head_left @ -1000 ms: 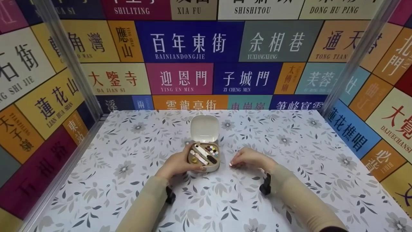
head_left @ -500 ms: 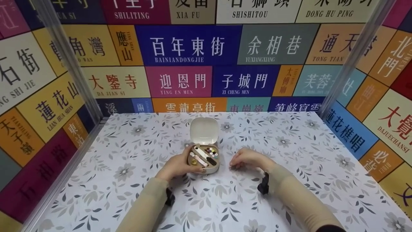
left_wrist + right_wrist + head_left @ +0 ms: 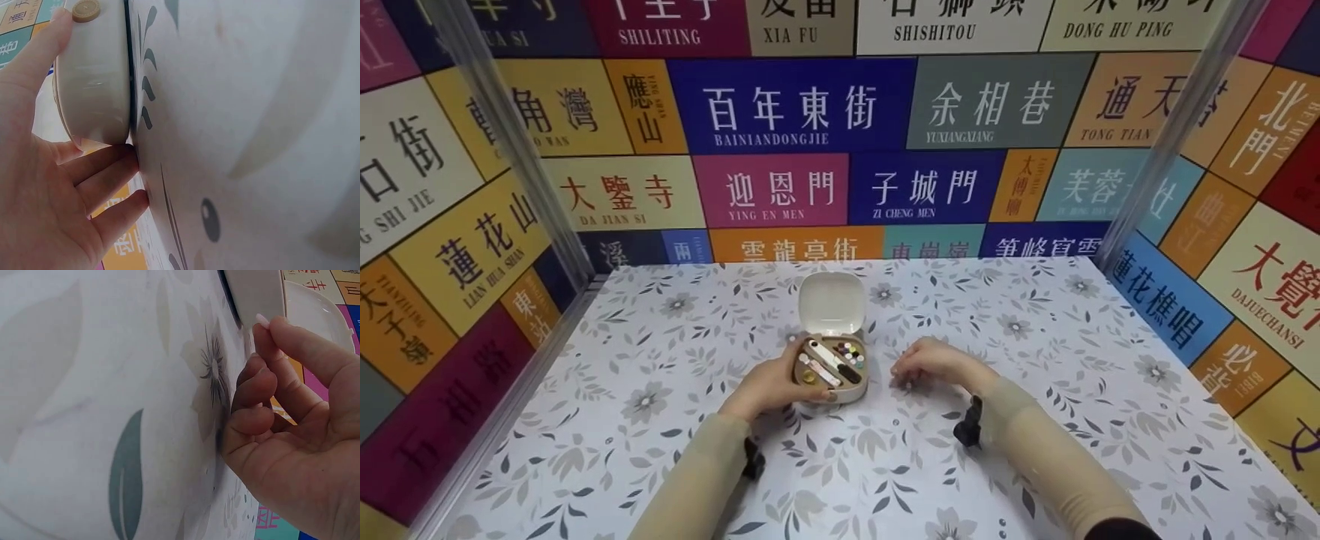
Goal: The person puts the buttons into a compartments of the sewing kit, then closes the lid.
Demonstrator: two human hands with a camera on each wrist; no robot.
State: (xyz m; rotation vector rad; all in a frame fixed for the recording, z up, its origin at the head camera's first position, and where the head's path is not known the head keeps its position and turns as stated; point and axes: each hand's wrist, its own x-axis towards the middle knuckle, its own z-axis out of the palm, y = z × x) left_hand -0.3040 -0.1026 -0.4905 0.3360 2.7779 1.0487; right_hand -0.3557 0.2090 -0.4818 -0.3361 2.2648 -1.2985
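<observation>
A white lidded sewing box (image 3: 846, 391) stands in front of me with its lid (image 3: 832, 302) raised. My left hand (image 3: 771, 384) grips its left side, thumb along the front and fingers behind. In the left wrist view, the thumb tip lies beside a round tan clasp (image 3: 86, 9). Inside are a white tool (image 3: 829, 355) with a dark end, a pinkish strip (image 3: 825, 373), a gold round piece (image 3: 808, 377) and several small coloured pieces (image 3: 850, 350). Right of the box, my right hand (image 3: 931, 363) pinches a small pale pink piece (image 3: 262, 320) between thumb and index fingertips.
The box stands on a table (image 3: 675, 450) covered in a leaf and flower print. Colourful panels (image 3: 795, 105) with lettering wall in the back and both sides, with clear upright posts (image 3: 1147, 150) at the corners.
The view has shifted slightly. My left hand keeps its grip on the box, and my right hand stays beside it. The pale spot at the right fingertips no longer shows in the head view.
</observation>
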